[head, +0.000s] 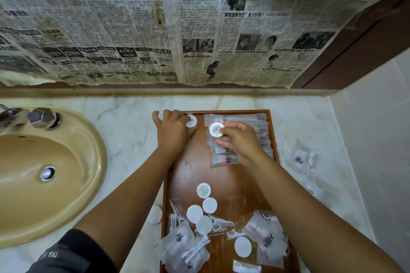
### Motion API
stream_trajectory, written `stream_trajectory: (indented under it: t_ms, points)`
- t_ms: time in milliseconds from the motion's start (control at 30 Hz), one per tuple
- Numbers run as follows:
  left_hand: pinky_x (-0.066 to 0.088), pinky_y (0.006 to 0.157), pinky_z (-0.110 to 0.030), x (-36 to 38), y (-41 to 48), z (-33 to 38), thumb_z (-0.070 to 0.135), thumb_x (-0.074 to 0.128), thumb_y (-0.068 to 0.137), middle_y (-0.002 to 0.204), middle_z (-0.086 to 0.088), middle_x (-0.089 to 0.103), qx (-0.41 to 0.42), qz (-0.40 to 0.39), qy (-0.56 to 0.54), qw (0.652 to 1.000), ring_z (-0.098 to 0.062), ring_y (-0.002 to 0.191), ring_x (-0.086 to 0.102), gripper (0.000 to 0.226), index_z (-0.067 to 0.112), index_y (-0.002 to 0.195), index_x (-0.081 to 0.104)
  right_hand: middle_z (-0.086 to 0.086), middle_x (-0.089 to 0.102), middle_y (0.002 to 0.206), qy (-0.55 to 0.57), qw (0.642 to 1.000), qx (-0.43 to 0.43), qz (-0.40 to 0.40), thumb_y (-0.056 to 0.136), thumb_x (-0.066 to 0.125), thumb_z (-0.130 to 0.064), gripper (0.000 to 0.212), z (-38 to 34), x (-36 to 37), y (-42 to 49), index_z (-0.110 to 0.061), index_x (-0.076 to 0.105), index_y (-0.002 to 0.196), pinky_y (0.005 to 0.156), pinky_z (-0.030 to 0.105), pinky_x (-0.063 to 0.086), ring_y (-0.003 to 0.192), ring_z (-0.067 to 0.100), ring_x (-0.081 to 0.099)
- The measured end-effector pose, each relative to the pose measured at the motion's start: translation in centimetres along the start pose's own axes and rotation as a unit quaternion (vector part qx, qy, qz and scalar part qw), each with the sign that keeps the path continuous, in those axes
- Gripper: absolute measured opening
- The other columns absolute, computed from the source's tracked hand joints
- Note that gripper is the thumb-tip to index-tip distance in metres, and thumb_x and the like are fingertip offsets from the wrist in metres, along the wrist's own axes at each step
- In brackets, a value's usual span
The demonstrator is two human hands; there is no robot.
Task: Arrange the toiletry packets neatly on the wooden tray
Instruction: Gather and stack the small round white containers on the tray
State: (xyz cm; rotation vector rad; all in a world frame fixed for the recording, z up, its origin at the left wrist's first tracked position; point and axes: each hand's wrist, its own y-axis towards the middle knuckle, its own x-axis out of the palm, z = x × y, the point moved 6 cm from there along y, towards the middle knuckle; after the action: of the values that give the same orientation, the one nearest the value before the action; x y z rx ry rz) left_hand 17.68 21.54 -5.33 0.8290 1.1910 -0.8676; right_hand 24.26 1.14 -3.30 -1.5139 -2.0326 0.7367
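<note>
Two discs were held at the wooden tray's [224, 175] far edge, seemingly to start a row beside the lined-up long packets [259, 125]: a round packet [216, 130] pinched in the right hand [239, 142], another round packet [191, 121] at the far left corner under the left hand [173, 131], its grip indiscernible.

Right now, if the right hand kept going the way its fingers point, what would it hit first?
Past its own held packet, probably the left hand, touching a round white packet in the wooden tray's far left corner; depth is unclear.
</note>
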Motion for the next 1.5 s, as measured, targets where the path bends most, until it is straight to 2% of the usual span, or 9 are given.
stream_trajectory:
  t_ms: [233, 433, 533, 633, 767, 933, 1267, 1367, 1500]
  points:
    - [0.024, 0.106, -0.057, -1.8, -3.9, -2.9, 0.044, 0.068, 0.089, 0.108, -0.002, 0.067, -0.051, 0.051, -0.011, 0.997, -0.03, 0.106, 0.056, 0.029, 0.022, 0.106, 0.075, 0.02, 0.076, 0.095, -0.087, 0.996, -0.014, -0.007, 0.087, 0.076, -0.005, 0.015, -0.3, 2.7, 1.3, -0.006, 0.071, 0.101, 0.077, 0.04, 0.064, 0.082, 0.03, 0.076]
    - [0.024, 0.101, -0.054, -1.7, -6.4, -4.6, 0.034, 0.059, 0.095, 0.101, -0.004, 0.068, -0.113, 0.009, 0.005, 0.994, -0.031, 0.096, 0.06, 0.026, 0.022, 0.116, 0.07, 0.015, 0.075, 0.084, -0.135, 0.991, 0.011, 0.003, 0.086, 0.079, -0.011, 0.013, -0.3, 6.8, 1.8, -0.012, 0.066, 0.09, 0.062, 0.033, 0.061, 0.063, 0.023, 0.071]
    - [0.026, 0.1, -0.053, -1.4, -6.5, -4.5, 0.035, 0.05, 0.099, 0.093, -0.001, 0.07, -0.123, -0.013, -0.001, 0.992, -0.029, 0.091, 0.061, 0.027, 0.024, 0.115, 0.069, 0.017, 0.075, 0.078, -0.158, 0.987, 0.0, 0.038, 0.084, 0.078, -0.011, 0.01, -0.5, 8.0, 2.4, -0.01, 0.068, 0.085, 0.07, 0.041, 0.062, 0.06, 0.023, 0.068]
    - [0.027, 0.099, -0.053, -1.4, -6.5, -4.5, 0.034, 0.05, 0.099, 0.09, 0.0, 0.069, -0.126, -0.013, -0.005, 0.992, -0.028, 0.089, 0.061, 0.026, 0.025, 0.113, 0.07, 0.014, 0.074, 0.07, -0.216, 0.973, -0.034, 0.076, 0.084, 0.078, -0.016, 0.011, -0.6, 8.1, 3.2, -0.007, 0.073, 0.088, 0.062, 0.042, 0.064, 0.055, 0.023, 0.069]
    - [0.026, 0.1, -0.054, -1.5, -6.4, -4.6, 0.034, 0.051, 0.099, 0.09, 0.001, 0.07, -0.119, -0.007, 0.002, 0.993, -0.027, 0.09, 0.062, 0.025, 0.026, 0.114, 0.07, 0.003, 0.075, 0.082, -0.397, 0.904, -0.127, 0.091, 0.082, 0.077, -0.032, 0.012, -0.9, 8.3, 3.6, -0.023, 0.071, 0.079, 0.074, 0.044, 0.063, 0.076, 0.027, 0.072]
    - [0.026, 0.102, -0.054, -1.3, -6.5, -4.7, 0.035, 0.051, 0.1, 0.094, 0.0, 0.072, -0.116, -0.007, 0.004, 0.993, -0.027, 0.093, 0.063, 0.026, 0.025, 0.116, 0.069, 0.006, 0.059, 0.127, -0.574, 0.779, -0.251, 0.021, 0.09, 0.068, -0.032, 0.04, -0.6, 10.1, 3.0, -0.026, 0.065, 0.13, 0.083, 0.038, 0.054, 0.107, 0.03, 0.063]
    - [0.026, 0.099, -0.053, -3.6, -7.4, -3.8, 0.04, 0.057, 0.095, 0.101, -0.004, 0.07, -0.094, -0.02, 0.006, 0.995, -0.03, 0.096, 0.062, 0.031, 0.022, 0.117, 0.069, 0.003, 0.057, 0.133, -0.589, 0.75, -0.302, 0.004, 0.093, 0.064, -0.032, 0.038, -1.0, 9.3, -1.5, -0.025, 0.061, 0.131, 0.084, 0.04, 0.055, 0.11, 0.028, 0.062]
    - [0.026, 0.096, -0.049, -5.3, -9.7, -2.6, 0.034, 0.058, 0.093, 0.099, -0.001, 0.069, -0.06, -0.03, -0.01, 0.998, -0.028, 0.093, 0.061, 0.023, 0.022, 0.109, 0.071, -0.002, 0.063, 0.119, -0.608, 0.719, -0.33, -0.068, 0.092, 0.065, -0.027, 0.024, 0.8, 7.4, -5.2, -0.025, 0.069, 0.116, 0.082, 0.038, 0.056, 0.1, 0.023, 0.064]
    - [0.023, 0.094, -0.045, -5.3, -14.3, 0.0, 0.033, 0.054, 0.097, 0.101, 0.004, 0.07, 0.004, -0.127, -0.029, 0.991, -0.021, 0.096, 0.06, 0.024, 0.028, 0.111, 0.073, -0.011, 0.062, 0.122, -0.649, 0.683, -0.292, -0.162, 0.09, 0.069, -0.027, 0.031, 5.5, 3.6, -7.8, -0.032, 0.068, 0.121, 0.088, 0.032, 0.054, 0.106, 0.013, 0.062]
